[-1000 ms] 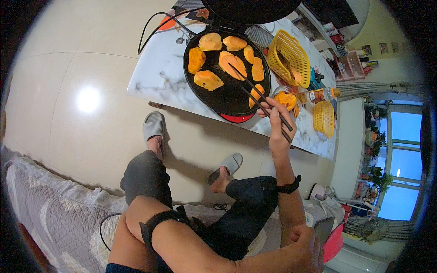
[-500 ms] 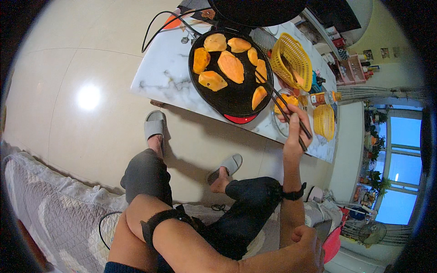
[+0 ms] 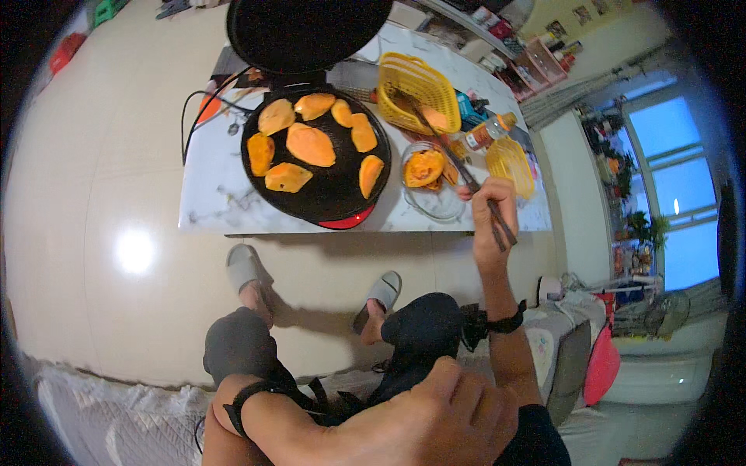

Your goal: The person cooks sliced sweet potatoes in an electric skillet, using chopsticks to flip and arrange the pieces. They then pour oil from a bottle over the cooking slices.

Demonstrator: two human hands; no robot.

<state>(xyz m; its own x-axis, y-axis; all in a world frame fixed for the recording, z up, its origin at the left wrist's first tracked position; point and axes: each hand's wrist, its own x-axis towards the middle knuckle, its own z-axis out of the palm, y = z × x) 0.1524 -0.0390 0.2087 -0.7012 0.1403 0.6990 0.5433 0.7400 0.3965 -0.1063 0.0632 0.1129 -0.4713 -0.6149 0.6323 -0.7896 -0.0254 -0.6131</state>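
Note:
My right hand (image 3: pixel 495 213) is closed around a pair of dark chopsticks (image 3: pixel 444 144). They slant up and to the left, past a glass bowl (image 3: pixel 435 208) that holds orange pieces (image 3: pixel 424 168). Their far ends reach the yellow basket (image 3: pixel 420 81); whether they touch anything there I cannot tell. My left hand (image 3: pixel 458 408) is curled into a loose fist above my lap, with nothing visible in it. Several orange slices (image 3: pixel 311 145), which look like sweet potato, lie spread over the black electric griddle (image 3: pixel 326 194), whose lid (image 3: pixel 307 35) is raised.
The griddle stands on a marble-patterned table (image 3: pixel 214 182), with a black cable (image 3: pixel 186 128) at its left. A bottle (image 3: pixel 486 133) and a smaller yellow basket (image 3: pixel 511 167) are to the right. Below the table are my slippered feet; a quilted seat cover (image 3: pixel 116 419) lies at lower left.
The chopsticks have moved from over the griddle's right side to the bowl and yellow basket. My left fist has shifted left. The view has turned, so the table appears further left.

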